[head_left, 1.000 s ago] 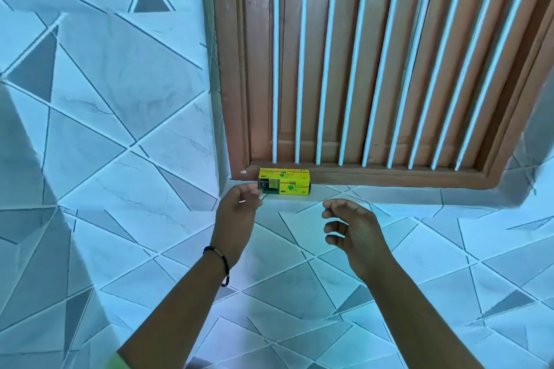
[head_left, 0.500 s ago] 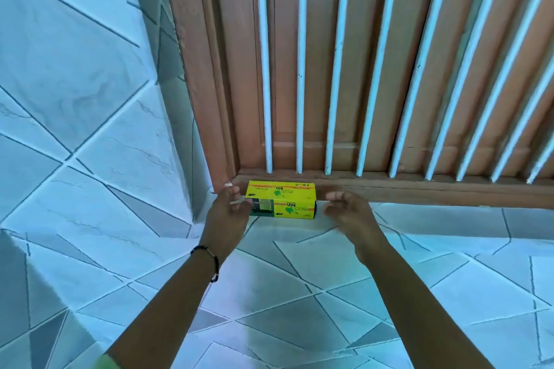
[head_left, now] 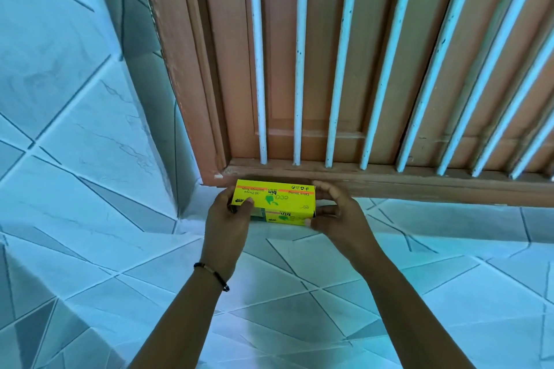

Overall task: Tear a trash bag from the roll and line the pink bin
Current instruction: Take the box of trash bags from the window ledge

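looking down, we see a big blue tiled wall [head_left: 75,99] with crossing lines, and a brown wooden window frame [head_left: 192,69] with white bars [head_left: 259,69] in it. under the frame sits a tiled ledge [head_left: 419,219]. our left hand [head_left: 229,225] grips the left end of a yellow trash bag box [head_left: 278,202], thumb on top. our right hand [head_left: 335,216] curls round the right end. the box is just below the frame's bottom rail. a black bracelet [head_left: 214,274] is on our left wrist.
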Tool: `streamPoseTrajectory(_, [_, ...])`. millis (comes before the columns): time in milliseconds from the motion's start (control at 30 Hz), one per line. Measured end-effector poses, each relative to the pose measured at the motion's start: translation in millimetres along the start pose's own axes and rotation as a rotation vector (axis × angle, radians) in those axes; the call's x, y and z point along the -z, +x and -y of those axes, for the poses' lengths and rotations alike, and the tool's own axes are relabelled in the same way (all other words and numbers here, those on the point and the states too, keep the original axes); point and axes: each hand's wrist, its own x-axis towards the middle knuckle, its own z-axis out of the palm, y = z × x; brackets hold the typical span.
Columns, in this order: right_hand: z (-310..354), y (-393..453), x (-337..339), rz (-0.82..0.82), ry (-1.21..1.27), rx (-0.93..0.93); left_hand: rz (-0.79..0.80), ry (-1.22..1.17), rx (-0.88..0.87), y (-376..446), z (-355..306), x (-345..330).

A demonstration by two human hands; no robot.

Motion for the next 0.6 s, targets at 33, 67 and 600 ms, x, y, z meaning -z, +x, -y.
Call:
streamPoseTrajectory(33, [0, -9, 0, 0.005, -0.013, 0.012, -0.007, -0.035, 0.003, -9, 0, 4])
streamPoseTrajectory(67, [1, -18, 1, 0.009, -0.022, 0.021, -0.014, -0.066, 0.007, -18, 1, 9])
streamPoseTrajectory(600, [-11, -207, -48, -0.116, 0.059, -0.123, 0.122, -0.901, 0.641, -185, 36, 52])
